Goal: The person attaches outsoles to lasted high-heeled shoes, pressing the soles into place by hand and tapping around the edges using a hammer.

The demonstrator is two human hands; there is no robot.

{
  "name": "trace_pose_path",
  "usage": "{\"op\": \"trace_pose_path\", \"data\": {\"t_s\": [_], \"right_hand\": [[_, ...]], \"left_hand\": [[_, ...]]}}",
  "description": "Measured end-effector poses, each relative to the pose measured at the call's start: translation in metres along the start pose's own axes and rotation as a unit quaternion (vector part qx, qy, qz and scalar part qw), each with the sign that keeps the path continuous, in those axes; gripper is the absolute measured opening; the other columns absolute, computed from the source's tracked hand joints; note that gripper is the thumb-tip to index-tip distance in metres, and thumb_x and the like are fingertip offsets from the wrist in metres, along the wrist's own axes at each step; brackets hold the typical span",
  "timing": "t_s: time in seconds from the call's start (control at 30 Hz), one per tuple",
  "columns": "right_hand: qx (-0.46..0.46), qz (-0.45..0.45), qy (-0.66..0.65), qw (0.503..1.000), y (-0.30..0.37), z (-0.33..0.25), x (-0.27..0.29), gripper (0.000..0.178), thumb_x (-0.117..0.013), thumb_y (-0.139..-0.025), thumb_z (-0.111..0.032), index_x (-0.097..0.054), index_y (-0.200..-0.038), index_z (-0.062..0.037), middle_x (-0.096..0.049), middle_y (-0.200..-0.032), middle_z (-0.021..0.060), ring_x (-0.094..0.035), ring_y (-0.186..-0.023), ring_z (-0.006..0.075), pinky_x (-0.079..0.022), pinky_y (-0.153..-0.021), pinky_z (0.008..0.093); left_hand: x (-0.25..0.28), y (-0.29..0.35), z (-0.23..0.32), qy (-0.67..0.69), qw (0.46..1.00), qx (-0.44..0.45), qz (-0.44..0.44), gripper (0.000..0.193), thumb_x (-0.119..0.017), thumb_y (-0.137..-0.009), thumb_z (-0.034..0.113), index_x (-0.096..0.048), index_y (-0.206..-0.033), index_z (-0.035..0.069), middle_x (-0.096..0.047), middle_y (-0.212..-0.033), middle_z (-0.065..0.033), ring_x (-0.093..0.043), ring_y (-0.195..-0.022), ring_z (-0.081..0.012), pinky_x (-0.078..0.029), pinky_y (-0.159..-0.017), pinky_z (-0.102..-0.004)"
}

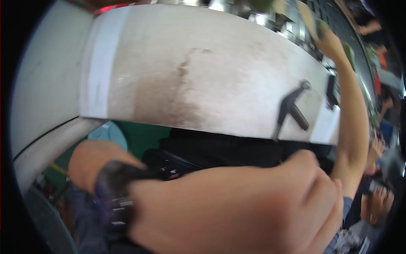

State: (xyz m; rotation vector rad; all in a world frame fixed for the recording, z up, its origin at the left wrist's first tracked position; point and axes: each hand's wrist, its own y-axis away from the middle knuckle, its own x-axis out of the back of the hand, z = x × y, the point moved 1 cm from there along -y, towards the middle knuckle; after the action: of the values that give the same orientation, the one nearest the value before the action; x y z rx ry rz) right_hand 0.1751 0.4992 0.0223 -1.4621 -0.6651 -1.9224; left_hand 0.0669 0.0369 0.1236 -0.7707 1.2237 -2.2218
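Close to the camera, my left hand [237,207] is curled into a blurred fist. Whatever it may hold is hidden behind the knuckles. A dark wristwatch [114,199] is on that wrist. My right arm stretches up along the right side, and my right hand [331,45] is at the far side of the pale worktop [237,76]. Its fingers seem closed at the lower end of a blurred beige strip [308,20], whose kind I cannot make out. A black angled tool [289,108] with a round metal end lies on the worktop, left of my right forearm.
Shiny metal parts [292,29] line the worktop's far edge, with a dark conveyor-like surface [334,17] beyond. A small black object [332,91] lies beside my right forearm. A light blue round thing [109,134] is below the worktop's left end. Other people [376,203] are at the right.
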Motion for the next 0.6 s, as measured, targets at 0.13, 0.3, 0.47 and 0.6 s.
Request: {"op": "trace_pose_path", "data": {"t_s": [0.13, 0.3, 0.47, 0.6], "right_hand": [[-0.025, -0.137, 0.106, 0.985, -0.004, 0.058, -0.04, 0.07, -0.068, -0.083, -0.02, -0.049, -0.147, 0.0003, -0.064, -0.13, 0.0321, -0.061, -0.123, 0.0455, -0.048, -0.105, 0.0482], [-0.117, -0.161, -0.022, 0.98, -0.036, 0.044, -0.042, 0.039, -0.065, -0.089, -0.029, -0.067, -0.115, 0.0002, -0.072, -0.11, 0.0255, -0.07, -0.105, 0.0409, -0.057, -0.086, 0.0495], [-0.309, -0.024, -0.45, 0.837, -0.049, 0.086, 0.022, 0.033, -0.058, -0.097, -0.035, -0.068, -0.104, -0.0051, -0.065, -0.083, 0.0071, -0.067, -0.078, 0.0228, -0.06, -0.069, 0.0431], [-0.274, 0.107, -0.505, 0.812, -0.085, 0.142, 0.057, 0.035, -0.057, -0.102, -0.043, -0.068, -0.109, -0.0102, -0.059, -0.082, -0.0006, -0.062, -0.077, 0.0112, -0.059, -0.067, 0.0374]], "left_hand": [[-0.039, -0.008, -0.004, 0.005, 1.0, -0.01, 0.012, 0.013, -0.077, -0.087, 0.022, -0.073, -0.093, 0.011, -0.075, -0.094, -0.0059, -0.07, -0.074, -0.0201, -0.057, -0.065, -0.0313], [-0.054, -0.026, -0.042, 0.002, 0.997, -0.023, -0.079, 0.012, -0.076, -0.089, 0.025, -0.073, -0.091, 0.013, -0.076, -0.095, -0.0034, -0.071, -0.074, -0.0165, -0.057, -0.065, -0.0287], [-0.077, 0.011, -0.146, 0.085, 0.95, 0.135, -0.27, 0.022, -0.075, -0.091, 0.02, -0.062, -0.078, 0.008, -0.064, -0.075, -0.0059, -0.06, -0.059, -0.0262, -0.044, -0.053, -0.0372], [-0.088, 0.027, -0.16, 0.081, 0.93, 0.201, -0.297, 0.026, -0.076, -0.09, 0.018, -0.058, -0.073, 0.008, -0.055, -0.067, -0.0078, -0.055, -0.057, -0.03, -0.042, -0.053, -0.0404]]}}
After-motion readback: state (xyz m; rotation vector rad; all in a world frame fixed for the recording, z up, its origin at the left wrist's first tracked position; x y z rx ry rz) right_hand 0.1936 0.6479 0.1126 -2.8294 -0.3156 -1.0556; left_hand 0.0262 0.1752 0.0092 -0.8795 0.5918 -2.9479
